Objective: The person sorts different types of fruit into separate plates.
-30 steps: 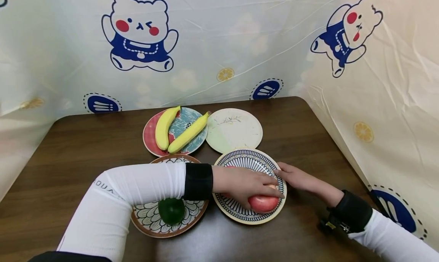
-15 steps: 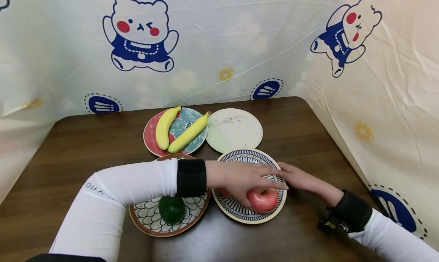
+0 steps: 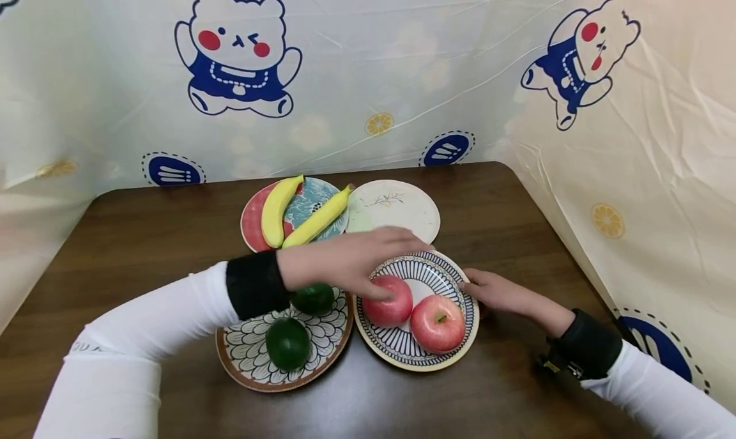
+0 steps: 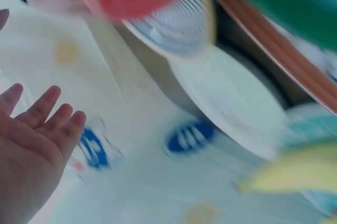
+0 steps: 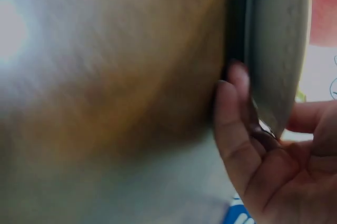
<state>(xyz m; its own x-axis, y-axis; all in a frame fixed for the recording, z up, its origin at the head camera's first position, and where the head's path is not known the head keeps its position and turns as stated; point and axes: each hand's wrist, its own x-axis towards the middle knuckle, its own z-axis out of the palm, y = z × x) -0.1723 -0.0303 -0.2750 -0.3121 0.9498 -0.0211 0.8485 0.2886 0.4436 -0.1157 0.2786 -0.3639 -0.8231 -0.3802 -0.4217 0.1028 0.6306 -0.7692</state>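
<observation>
My left hand (image 3: 351, 257), its fingers extended, hovers over the back of the blue-and-white patterned plate (image 3: 397, 351). Its thumb overlaps one red apple (image 3: 392, 310) in the head view; a second apple (image 3: 438, 327) lies beside it on the plate. In the left wrist view the left palm (image 4: 31, 155) holds nothing. On the right, my right hand (image 3: 500, 293) grips the patterned plate's rim. The right wrist view shows its thumb (image 5: 305, 116) at the upper side and curled fingers (image 5: 231, 113) by the underside of the plate (image 5: 276, 40).
A brown-rimmed plate (image 3: 244, 374) at the left carries two dark green avocados (image 3: 288, 344). Behind it, a red-and-blue plate (image 3: 251, 225) bears two bananas (image 3: 277, 212). A pale plate (image 3: 397, 206) stands at the back, right against its neighbours. A printed curtain (image 3: 345, 75) surrounds the table.
My left hand has come off the front apple and moved up and left, uncovering both apples and a second avocado. My right hand stays on the plate's rim.
</observation>
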